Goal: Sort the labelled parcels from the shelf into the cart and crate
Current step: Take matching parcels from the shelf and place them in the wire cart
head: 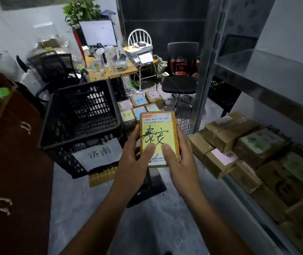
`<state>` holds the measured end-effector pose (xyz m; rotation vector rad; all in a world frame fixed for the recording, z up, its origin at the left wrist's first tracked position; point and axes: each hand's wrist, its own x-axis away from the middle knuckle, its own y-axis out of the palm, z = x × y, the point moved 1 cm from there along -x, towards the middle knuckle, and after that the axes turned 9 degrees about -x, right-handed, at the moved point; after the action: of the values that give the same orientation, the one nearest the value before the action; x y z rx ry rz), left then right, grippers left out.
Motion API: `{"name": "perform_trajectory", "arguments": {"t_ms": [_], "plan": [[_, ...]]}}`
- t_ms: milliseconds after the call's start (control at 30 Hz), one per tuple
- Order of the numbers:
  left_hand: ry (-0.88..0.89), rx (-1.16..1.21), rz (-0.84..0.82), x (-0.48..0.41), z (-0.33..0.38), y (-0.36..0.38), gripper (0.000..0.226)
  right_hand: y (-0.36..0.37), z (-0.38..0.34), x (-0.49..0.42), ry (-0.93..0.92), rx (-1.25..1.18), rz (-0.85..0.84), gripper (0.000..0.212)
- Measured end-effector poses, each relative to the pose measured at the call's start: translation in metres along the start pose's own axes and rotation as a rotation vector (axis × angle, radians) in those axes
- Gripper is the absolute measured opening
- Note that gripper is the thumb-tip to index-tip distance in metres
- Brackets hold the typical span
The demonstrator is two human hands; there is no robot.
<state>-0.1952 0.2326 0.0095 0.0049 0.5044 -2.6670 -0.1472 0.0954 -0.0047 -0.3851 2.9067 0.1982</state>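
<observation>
- Grey floor (77, 208) runs as one open lane from 6 o'clock towards 12, edged at 9 o'clock by a dark red cabinet (8, 162) and at 3 o'clock by the metal shelf (268, 92).
- One black crate (91, 115) stands at 11 o'clock with a white paper sign (99, 153) on its near wall. Its right rim is just beside the cart.
- One wire cart (184, 124) sits at 12 o'clock, between the crate and the shelf post. Six cart parcels (139, 100) lie inside in two rows, notes facing up.
- One held parcel (159, 126) with a yellow note is up at centre, in front of the cart's near edge.
- Left hand (134, 159) grips its left long edge, thumb flat on the note.
- Right hand (180, 162) grips the right long edge, thumb likewise on the note.
- Shelf parcels (220, 161) are packed close at 3 to 4 o'clock, right up to the front lip. They are too blurred to count.
- At 12 o'clock beyond the cart are one desk (110, 70) and two black chairs (180, 83).
</observation>
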Motion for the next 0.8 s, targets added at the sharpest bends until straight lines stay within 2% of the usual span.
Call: {"name": "perform_trajectory", "arguments": {"t_ms": [167, 367, 533, 633, 800], "plan": [[-0.016, 0.021, 0.034, -0.042, -0.004, 0.009, 0.071, 0.005, 0.012, -0.049, -0.024, 0.031, -0.018, 0.066], [0.004, -0.009, -0.041, -0.104, -0.010, -0.003, 0.069, 0.018, 0.027, -0.110, -0.072, 0.091, 0.001, 0.065], [0.145, -0.257, -0.032, -0.171, -0.026, -0.026, 0.064, 0.028, 0.042, -0.183, -0.096, 0.215, 0.037, 0.064], [0.156, -0.406, -0.032, -0.223, -0.045, -0.043, 0.074, 0.029, 0.052, -0.235, -0.096, 0.365, 0.043, 0.062], [0.152, -0.612, -0.124, -0.312, -0.074, -0.070, 0.071, 0.033, 0.093, -0.320, 0.005, 0.575, 0.048, 0.067]]}}
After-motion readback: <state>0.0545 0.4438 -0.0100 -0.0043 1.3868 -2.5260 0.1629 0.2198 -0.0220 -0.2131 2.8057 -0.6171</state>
